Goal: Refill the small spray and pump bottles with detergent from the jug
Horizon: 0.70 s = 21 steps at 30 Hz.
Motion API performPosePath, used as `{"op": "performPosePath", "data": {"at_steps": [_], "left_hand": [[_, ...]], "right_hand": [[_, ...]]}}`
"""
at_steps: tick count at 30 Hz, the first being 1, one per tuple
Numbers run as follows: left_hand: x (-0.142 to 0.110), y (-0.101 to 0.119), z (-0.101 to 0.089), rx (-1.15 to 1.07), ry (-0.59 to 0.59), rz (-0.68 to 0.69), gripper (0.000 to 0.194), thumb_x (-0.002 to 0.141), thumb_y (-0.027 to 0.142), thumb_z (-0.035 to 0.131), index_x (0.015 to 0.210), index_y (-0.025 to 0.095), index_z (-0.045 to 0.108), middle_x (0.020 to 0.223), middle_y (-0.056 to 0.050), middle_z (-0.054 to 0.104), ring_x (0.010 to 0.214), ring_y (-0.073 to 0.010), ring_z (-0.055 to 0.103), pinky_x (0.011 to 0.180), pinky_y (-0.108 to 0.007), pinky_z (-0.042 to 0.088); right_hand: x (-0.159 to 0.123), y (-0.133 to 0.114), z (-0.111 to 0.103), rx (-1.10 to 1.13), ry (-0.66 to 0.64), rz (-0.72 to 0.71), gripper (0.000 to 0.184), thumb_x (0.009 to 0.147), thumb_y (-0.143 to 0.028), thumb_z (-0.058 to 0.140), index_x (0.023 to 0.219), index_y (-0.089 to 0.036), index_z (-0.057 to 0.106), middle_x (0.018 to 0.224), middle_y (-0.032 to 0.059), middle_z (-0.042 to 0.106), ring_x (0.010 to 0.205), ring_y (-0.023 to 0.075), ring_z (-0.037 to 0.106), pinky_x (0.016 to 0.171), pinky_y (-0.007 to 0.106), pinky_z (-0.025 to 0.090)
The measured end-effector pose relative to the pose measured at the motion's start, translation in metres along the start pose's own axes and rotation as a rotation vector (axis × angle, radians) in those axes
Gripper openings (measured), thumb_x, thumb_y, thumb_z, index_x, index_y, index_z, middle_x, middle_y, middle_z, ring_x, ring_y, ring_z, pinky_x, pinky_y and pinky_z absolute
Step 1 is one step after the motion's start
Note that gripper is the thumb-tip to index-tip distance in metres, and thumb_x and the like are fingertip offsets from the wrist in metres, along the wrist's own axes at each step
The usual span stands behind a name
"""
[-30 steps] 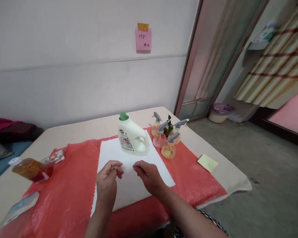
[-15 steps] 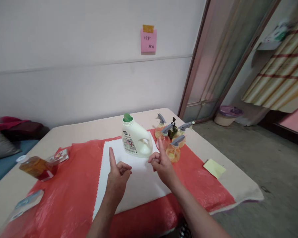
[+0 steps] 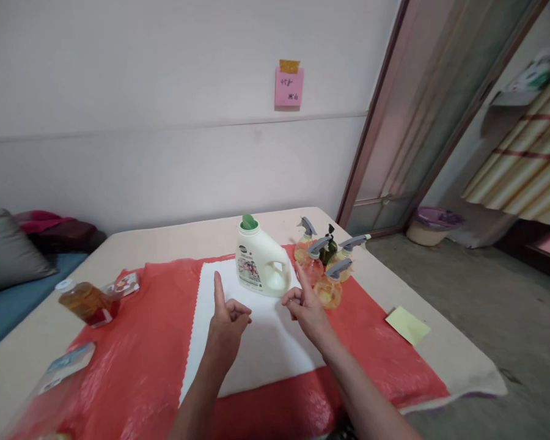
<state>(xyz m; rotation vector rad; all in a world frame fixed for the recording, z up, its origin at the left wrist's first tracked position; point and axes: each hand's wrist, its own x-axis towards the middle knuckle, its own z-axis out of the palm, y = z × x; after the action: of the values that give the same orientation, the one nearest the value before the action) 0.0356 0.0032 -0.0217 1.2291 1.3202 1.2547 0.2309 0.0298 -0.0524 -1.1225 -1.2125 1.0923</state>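
Over the white cloth (image 3: 266,357), the left hand (image 3: 229,321) and right hand (image 3: 306,308) each raise one finger, the others curled, grasping nothing. Beyond them I see an upright detergent jug (image 3: 261,260)

Two hands (image 3: 231,327), one jug (image 3: 259,260), four spray bottles (image 3: 329,294).
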Motion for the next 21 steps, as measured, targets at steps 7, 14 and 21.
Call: {"op": "performPosePath", "data": {"at_steps": [7,14,21], "left_hand": [[0.017,0.001,-0.018,-0.115,0.329,0.000,0.103,0.072,0.025,0.072,0.157,0.031,0.013,0.131,-0.015,0.056,0.085,-0.0156,0.068,0.076,-0.030,0.053],[0.022,0.010,-0.037,-0.245,0.440,0.035,0.091,0.074,0.026,0.072,0.153,0.027,0.025,0.125,-0.015,0.059,0.083,-0.0153,0.068,0.074,-0.029,0.053],[0.022,0.011,-0.040,-0.273,0.427,0.019,0.086,0.075,0.026,0.072,0.150,0.024,0.029,0.123,-0.015,0.059,0.082,-0.0151,0.067,0.075,-0.031,0.053]], "right_hand": [[0.016,0.021,-0.002,-0.255,0.280,-0.089,0.065,0.070,-0.033,0.061,0.133,-0.018,0.055,0.100,0.0079,0.067,0.083,0.0206,0.063,0.076,0.038,0.053],[0.068,0.030,0.014,-0.292,0.342,-0.074,0.065,0.061,-0.034,0.066,0.124,-0.015,0.059,0.122,0.0142,0.065,0.109,0.0286,0.058,0.089,0.042,0.047],[0.090,0.028,0.032,-0.174,0.334,-0.055,0.031,0.074,-0.042,0.066,0.091,-0.016,0.066,0.086,0.0043,0.070,0.075,0.0174,0.061,0.070,0.032,0.046]]}}
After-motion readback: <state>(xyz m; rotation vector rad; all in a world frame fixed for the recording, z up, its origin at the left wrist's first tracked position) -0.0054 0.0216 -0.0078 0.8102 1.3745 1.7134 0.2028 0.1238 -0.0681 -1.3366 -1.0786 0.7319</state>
